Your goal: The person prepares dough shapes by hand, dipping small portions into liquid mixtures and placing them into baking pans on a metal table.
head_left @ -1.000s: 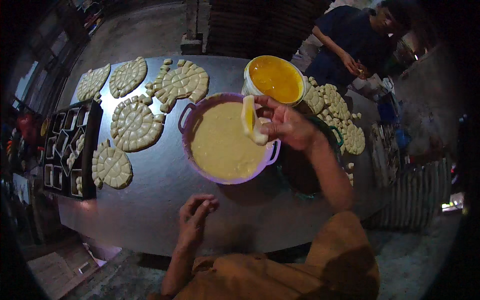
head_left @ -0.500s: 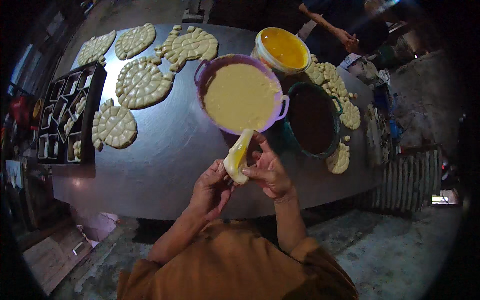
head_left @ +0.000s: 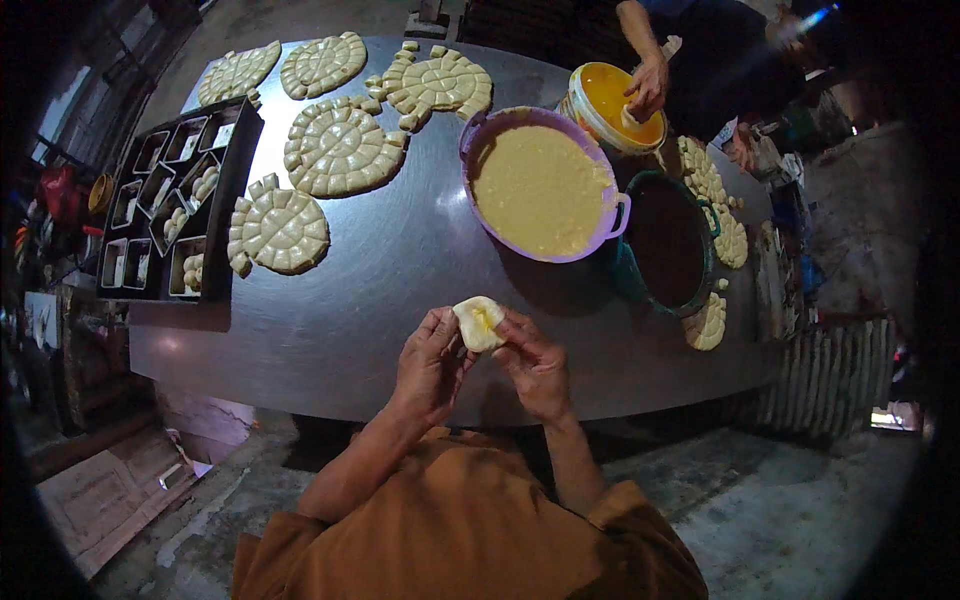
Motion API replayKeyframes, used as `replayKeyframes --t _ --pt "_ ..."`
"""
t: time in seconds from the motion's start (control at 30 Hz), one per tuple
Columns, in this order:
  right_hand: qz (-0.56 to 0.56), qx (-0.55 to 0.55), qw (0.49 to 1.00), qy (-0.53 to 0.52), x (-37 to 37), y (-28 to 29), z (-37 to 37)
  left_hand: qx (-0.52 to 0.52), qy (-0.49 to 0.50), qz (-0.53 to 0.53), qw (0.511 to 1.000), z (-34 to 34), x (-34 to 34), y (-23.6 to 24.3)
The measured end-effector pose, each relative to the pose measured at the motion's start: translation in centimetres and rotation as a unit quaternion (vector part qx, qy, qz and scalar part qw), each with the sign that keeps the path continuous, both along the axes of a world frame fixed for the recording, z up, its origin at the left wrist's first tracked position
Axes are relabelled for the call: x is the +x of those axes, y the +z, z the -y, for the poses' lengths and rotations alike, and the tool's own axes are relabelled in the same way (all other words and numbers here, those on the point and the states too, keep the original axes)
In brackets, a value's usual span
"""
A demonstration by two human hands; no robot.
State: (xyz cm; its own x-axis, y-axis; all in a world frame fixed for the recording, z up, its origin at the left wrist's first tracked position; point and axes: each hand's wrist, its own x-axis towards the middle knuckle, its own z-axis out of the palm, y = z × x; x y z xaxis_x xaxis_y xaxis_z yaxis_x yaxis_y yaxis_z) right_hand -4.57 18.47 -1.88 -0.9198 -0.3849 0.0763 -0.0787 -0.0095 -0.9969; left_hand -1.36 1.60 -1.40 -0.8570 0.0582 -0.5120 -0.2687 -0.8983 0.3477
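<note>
Between both hands, above the near part of the metal table (head_left: 400,290), is a small piece of pale dough (head_left: 477,322) with a glossy yellow patch on its upper face. My left hand (head_left: 430,362) pinches its left edge with thumb and fingers. On the opposite edge, the fingers of my right hand (head_left: 535,358) press the dough together; some fingertips are hidden behind it. Beyond my hands stands a purple two-handled basin (head_left: 541,258) holding a thick pale yellow mixture (head_left: 540,190). Scored rounds of dough (head_left: 342,147) lie at the far left.
A black tray (head_left: 222,265) of metal tins, some with dough pieces, lies at left. A dark green tub (head_left: 630,265) stands beside the basin, a white bucket (head_left: 580,110) of yellow liquid behind. Another person's hand (head_left: 648,85) reaches into the bucket. More dough (head_left: 703,170) lies far right.
The dough has gone from a long, drooping shape to a compact one between my fingers. The other person's hand has moved down into the bucket. My view has shifted slightly left.
</note>
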Motion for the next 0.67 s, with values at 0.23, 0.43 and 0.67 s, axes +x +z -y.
replayKeyframes --t 0.23,0.43,0.67 --pt "-0.414 0.326 0.849 0.038 -0.8 2.5 0.5 -0.197 -0.034 -0.026 0.979 0.7 0.0 1.5" --pt "-0.423 0.335 0.837 0.087 -1.6 4.2 -1.1 -0.296 -0.033 -0.080 0.951 0.5 0.6 2.1" --pt "-0.294 0.284 0.890 0.204 -4.7 7.3 -1.6 -0.406 -0.149 -0.132 0.892 1.2 0.9 2.5"
